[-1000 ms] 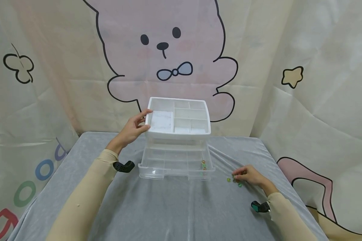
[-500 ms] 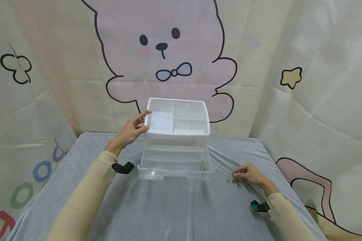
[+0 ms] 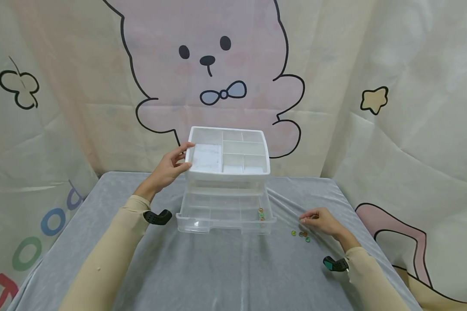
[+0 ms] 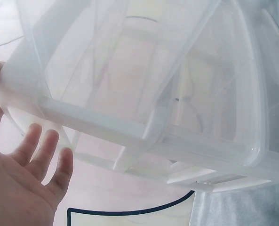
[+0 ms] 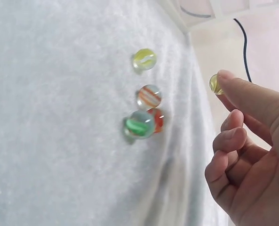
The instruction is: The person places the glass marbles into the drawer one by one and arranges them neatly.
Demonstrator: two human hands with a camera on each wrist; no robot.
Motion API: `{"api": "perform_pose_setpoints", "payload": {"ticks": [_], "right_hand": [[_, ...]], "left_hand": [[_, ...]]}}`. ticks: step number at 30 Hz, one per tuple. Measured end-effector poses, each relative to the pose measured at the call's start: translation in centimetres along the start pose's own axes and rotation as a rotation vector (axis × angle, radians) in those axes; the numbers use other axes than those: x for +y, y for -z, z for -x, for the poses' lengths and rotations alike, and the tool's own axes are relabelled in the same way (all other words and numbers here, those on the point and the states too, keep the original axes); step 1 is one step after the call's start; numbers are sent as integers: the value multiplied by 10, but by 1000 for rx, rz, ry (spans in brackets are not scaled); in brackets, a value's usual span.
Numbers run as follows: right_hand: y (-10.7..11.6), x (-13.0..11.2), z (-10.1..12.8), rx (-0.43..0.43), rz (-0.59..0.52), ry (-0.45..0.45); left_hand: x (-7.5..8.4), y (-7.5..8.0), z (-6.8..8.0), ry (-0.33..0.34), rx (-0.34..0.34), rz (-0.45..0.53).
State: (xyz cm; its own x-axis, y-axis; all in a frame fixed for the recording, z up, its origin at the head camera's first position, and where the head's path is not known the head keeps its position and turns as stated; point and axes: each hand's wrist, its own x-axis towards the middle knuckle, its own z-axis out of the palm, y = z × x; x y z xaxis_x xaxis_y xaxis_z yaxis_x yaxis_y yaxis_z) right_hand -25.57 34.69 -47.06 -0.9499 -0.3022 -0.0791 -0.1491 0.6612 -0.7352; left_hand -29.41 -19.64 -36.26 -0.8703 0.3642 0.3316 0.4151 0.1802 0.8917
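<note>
My right hand pinches a clear glass marble with a yellow swirl between thumb and forefinger, lifted off the cloth. Below it several loose marbles lie close together: a yellow one, an orange-striped one, a red one and a green one. My left hand grips the left rim of a white plastic drawer box, thumb at the front and fingers on the side. A clear drawer is pulled out at the bottom, with several marbles lined up in its right compartment.
The box's top tray is divided into compartments. Grey cloth covers the table and wrinkles to the right of the box. Printed curtains stand behind and at both sides.
My right hand has risen slightly from the loose marbles with the yellow marble in its fingers. The left hand keeps its hold on the box, and the head view has shifted slightly.
</note>
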Motion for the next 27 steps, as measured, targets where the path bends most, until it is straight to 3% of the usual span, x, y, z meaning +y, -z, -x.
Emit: {"api": "perform_pose_setpoints", "payload": {"ticks": [11, 19, 27], "right_hand": [[9, -21, 3, 14, -9, 39], [12, -40, 4, 62, 7, 191], [13, -64, 3, 62, -40, 259]], "left_hand": [[-2, 0, 0, -8, 2, -16], [-3, 0, 0, -16, -6, -4], [-3, 1, 0, -16, -1, -13]]}}
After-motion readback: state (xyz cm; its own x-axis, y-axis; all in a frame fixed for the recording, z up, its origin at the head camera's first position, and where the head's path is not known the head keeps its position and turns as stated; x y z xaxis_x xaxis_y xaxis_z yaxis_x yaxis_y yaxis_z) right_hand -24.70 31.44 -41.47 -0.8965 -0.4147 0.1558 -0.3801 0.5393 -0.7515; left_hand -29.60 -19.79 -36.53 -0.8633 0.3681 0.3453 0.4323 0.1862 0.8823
